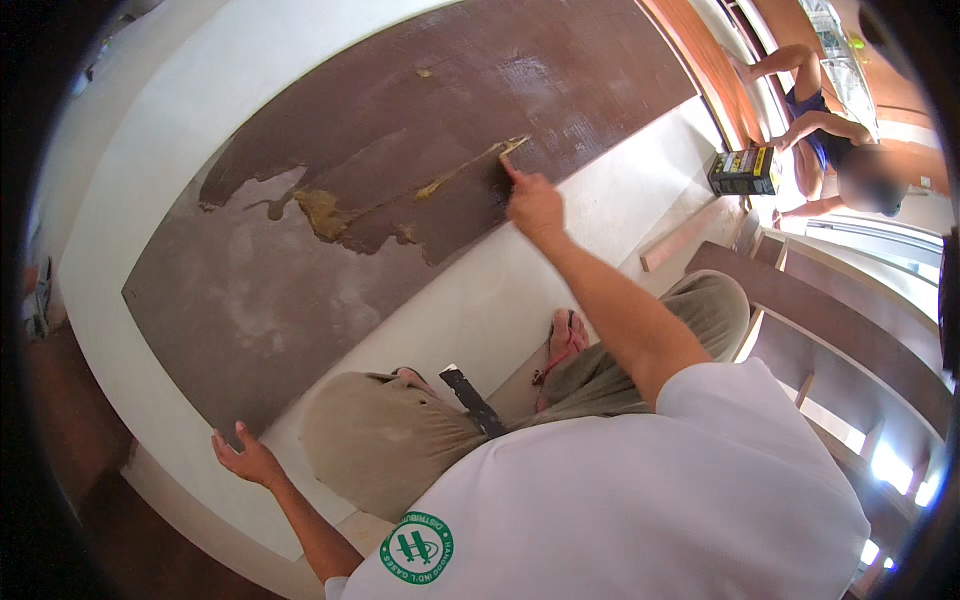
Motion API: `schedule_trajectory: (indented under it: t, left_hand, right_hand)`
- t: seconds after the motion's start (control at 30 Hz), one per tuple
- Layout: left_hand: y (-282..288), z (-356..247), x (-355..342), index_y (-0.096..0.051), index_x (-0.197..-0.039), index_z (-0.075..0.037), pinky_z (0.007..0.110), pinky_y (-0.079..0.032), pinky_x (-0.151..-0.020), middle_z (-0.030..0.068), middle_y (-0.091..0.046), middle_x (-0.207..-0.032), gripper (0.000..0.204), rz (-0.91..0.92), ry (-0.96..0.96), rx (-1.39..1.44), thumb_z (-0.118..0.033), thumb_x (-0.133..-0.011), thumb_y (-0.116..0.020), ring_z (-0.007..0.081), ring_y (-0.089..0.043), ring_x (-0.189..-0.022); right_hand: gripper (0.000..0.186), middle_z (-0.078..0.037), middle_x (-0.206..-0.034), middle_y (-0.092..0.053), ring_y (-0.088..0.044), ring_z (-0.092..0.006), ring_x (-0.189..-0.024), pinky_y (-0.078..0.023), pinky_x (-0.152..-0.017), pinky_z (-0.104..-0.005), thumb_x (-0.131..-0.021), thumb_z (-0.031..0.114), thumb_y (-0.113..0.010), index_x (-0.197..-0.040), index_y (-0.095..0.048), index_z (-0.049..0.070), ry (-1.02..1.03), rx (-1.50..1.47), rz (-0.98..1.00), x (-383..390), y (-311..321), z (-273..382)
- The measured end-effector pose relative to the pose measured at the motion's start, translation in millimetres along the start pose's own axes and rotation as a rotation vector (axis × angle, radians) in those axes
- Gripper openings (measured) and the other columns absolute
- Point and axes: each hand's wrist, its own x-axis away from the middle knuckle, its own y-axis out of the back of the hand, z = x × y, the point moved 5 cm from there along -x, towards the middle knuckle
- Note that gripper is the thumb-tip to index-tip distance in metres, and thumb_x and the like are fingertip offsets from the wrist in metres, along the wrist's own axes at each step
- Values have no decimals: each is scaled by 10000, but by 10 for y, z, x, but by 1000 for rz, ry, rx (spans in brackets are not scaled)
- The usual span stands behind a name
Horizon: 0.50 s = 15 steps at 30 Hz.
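A large brown panel (440, 90) lies before me, its upper part coated darker and wet-looking. Yellowish glue-like paste (322, 214) sits in a clump at the coating's edge and in a thin line running toward my right hand. My right hand (537, 207) is over the panel's near side, fingers closed, one digit stretched toward the end of that line. Whatever it grips blends into the brown and cannot be made out. My left hand (245, 460) hovers by the panel's near left corner, fingers apart, holding nothing.
A dark flat strip with a pale end (470, 400) is between my legs. At right stand a dark rectangular tin (743, 172) and a crouching co-worker (825, 130). A wooden strip (690, 232) and a brown slatted frame (840, 330) lie nearer on that side.
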Motion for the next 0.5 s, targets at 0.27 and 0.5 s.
schedule_trajectory:
  t: [0.27, 0.5]
  left_hand:
    - [256, -1672, 142, -568, -1388, -36, 467, -365, -1144, 152, -510, -1461, 522, 175, -200, 350, -326, -969, -683, 304, -473, -1367]
    - [658, -2082, 761, -445, -1475, 32, 450, -336, -1161, 190, -508, -1486, 713, 816, 154, 973, -487, -998, -555, 305, -465, -1389]
  right_hand:
    - [371, -202, -999, -701, -675, -398, -908, -544, -811, -491, -910, 186, -571, -1257, -694, 225, 101, -211, 220, 445, -29, 785]
    - [424, -206, -945, -685, -683, -408, -866, -545, -774, -505, -907, 175, -548, -1284, -684, 314, -84, 46, 66, -337, 373, -538]
